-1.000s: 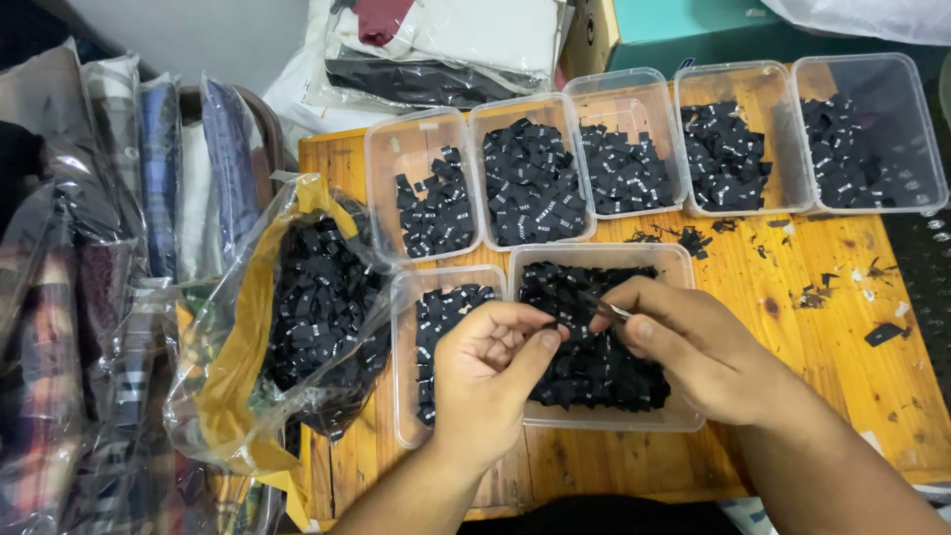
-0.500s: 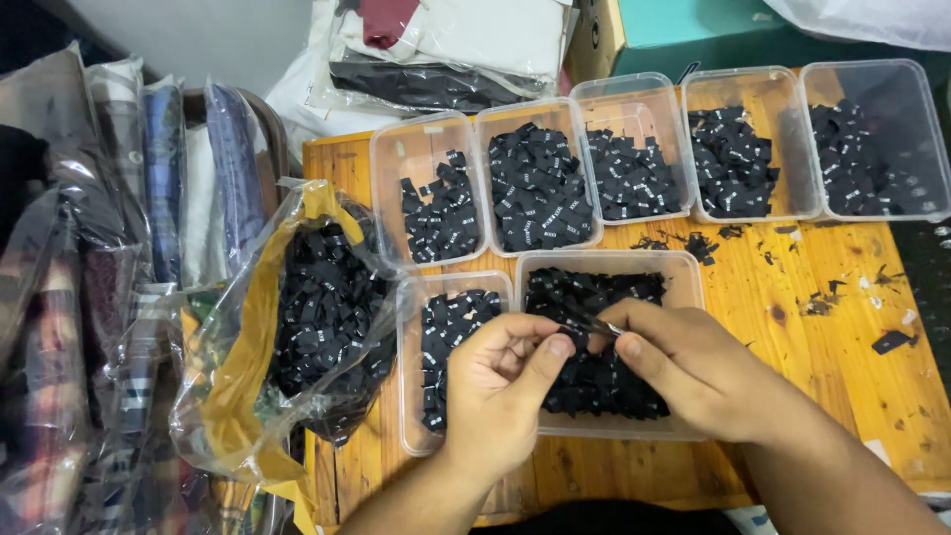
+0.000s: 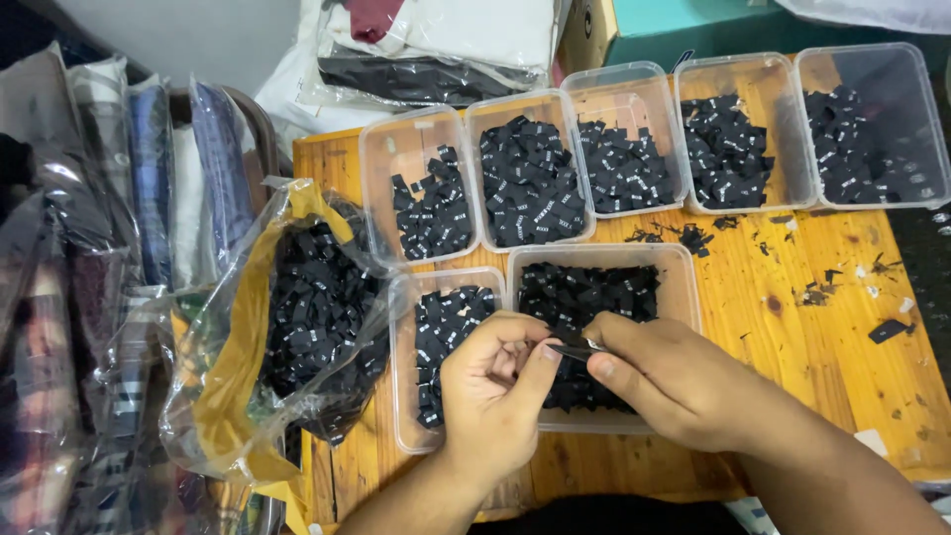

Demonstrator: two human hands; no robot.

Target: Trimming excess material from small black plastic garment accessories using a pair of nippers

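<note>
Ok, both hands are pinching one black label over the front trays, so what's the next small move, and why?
Probably lift the black label clear and turn it to show its marking. The left hand and right hand pinch it over the large front tray, so its marking is hidden; the trays hold separate piles.

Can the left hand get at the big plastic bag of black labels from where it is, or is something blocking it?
Probably yes. The left hand is busy pinching a black label with the right hand, but the open bag lies just to its left, with only the low small tray between them.
</note>
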